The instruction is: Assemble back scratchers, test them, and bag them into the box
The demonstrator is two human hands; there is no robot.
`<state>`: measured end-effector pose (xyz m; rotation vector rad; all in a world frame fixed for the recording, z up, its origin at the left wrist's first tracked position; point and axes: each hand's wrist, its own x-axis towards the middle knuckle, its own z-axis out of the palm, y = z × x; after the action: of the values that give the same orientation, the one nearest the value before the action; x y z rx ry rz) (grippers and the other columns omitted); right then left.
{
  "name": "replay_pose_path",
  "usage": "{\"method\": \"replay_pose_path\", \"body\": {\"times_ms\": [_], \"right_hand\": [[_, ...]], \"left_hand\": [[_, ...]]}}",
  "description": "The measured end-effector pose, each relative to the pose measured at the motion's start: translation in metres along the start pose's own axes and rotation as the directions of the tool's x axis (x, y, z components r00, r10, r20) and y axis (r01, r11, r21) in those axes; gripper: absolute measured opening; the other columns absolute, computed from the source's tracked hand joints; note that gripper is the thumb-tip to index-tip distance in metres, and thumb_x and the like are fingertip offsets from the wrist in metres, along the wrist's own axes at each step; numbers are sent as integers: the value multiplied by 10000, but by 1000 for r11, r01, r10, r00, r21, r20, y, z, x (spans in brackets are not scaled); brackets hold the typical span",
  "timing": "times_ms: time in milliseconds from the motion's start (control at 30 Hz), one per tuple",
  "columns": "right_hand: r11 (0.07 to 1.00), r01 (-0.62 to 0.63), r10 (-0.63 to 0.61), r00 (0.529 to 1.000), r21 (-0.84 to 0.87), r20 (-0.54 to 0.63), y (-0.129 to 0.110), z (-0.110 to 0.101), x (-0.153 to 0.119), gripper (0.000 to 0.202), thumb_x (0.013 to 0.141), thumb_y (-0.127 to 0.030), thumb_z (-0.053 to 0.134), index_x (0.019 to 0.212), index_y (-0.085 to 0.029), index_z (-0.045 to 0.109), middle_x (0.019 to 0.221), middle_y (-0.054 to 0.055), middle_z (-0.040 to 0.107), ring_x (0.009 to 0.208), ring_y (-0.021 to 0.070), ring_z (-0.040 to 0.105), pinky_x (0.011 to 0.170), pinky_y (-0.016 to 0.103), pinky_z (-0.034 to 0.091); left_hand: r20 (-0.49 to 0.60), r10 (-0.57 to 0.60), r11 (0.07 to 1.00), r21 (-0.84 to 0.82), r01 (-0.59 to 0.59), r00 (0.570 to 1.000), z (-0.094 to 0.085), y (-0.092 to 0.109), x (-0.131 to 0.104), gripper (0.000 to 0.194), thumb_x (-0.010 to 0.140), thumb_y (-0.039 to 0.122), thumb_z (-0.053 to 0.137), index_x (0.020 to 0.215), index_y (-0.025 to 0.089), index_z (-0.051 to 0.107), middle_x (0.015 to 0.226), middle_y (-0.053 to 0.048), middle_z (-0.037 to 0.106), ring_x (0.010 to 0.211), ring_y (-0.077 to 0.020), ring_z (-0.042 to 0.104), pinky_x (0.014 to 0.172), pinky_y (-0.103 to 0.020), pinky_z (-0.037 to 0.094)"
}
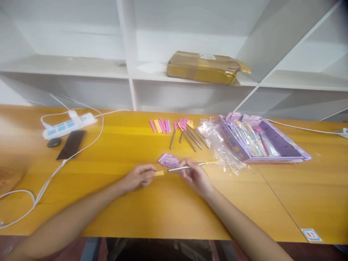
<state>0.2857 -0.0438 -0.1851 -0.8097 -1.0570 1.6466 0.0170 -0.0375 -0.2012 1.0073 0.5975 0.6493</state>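
My left hand (141, 176) pinches a short yellow grip sleeve (159, 173), one end pointing right. Across from it, my right hand (196, 174) holds a yellow-headed back scratcher (175, 169) by its metal rod, bare end toward the sleeve. A small gap separates rod and sleeve. Just behind the hands lie purple printed cards (170, 160). Farther back are several loose pink, yellow and purple sleeves (157, 126). Beside those, several back scratchers (187, 132) with pink or yellow claw heads and bare metal rods lie in a bunch.
At right a purple display box (280, 158) holds bagged back scratchers, with clear plastic bags (227, 156) heaped beside it. On the left are a white power strip (69, 126), a black phone (71, 145), a dark mouse (54, 142) and white cables. A taped carton (202, 68) rests on the shelf.
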Motion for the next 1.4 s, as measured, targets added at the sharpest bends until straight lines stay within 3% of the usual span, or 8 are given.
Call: {"method": "replay_pose_path", "body": {"times_ms": [267,600,800,933,1067,1167,1267,1400], "right_hand": [[999,-37,38,998,-15,49,5,-1,-4,280,966,-458,632,908,-194,708,641,-3,620,467,86,358,459,249,177],[988,7,18,988,-155,156,9,0,-11,355,1022,-478,514,881,-208,696,669,30,674,488,129,450,509,278,345],[993,-41,60,983,-113,176,7,0,-9,318,985,-469,519,869,-211,664,577,-3,625,453,125,433,474,257,329],[994,1,18,984,-108,175,10,5,-10,300,1000,-439,502,866,-211,644,591,-9,619,468,120,436,489,253,339],[992,-15,36,985,-126,169,10,7,-9,357,1029,-532,489,943,-217,634,601,-17,596,475,124,438,472,257,306],[987,-3,26,990,-158,142,2,1,-4,487,999,-678,524,1116,-224,654,602,-38,508,489,125,375,478,271,249],[987,116,-118,993,-115,-8,-14,-14,3,565,910,-745,630,1182,-251,662,590,-77,335,490,110,227,507,284,198],[963,233,-257,944,-132,-209,-36,-35,11,472,869,-739,682,970,-281,627,595,-87,248,477,101,144,515,293,179]], "left_hand": [[3,-43,997,61,43,999,-3,-1,-3,407,935,530,739,1080,159,656,576,110,345,482,-58,235,493,-235,178],[-88,-47,912,403,79,995,5,9,-4,408,988,574,622,1052,178,695,646,56,465,535,-91,360,518,-229,273],[-67,36,793,609,12,997,7,11,-4,366,996,517,624,1016,179,762,862,-31,692,774,-160,595,715,-251,435],[-85,54,775,632,12,995,9,10,-3,356,996,511,623,988,185,765,906,-38,720,853,-186,632,782,-266,452],[-98,8,829,558,48,995,6,8,-3,364,985,525,648,967,173,733,761,-4,623,674,-126,522,642,-242,388],[-104,-68,939,330,98,992,-1,5,-1,405,961,571,674,994,167,693,606,67,436,513,-83,334,520,-231,256],[-80,-91,982,156,103,993,-8,2,0,402,958,560,690,1000,160,671,559,97,352,473,-66,252,494,-237,184],[-89,-96,995,11,97,991,-10,3,0,379,942,473,735,1130,151,665,582,80,413,499,-74,324,511,-234,229]]}}
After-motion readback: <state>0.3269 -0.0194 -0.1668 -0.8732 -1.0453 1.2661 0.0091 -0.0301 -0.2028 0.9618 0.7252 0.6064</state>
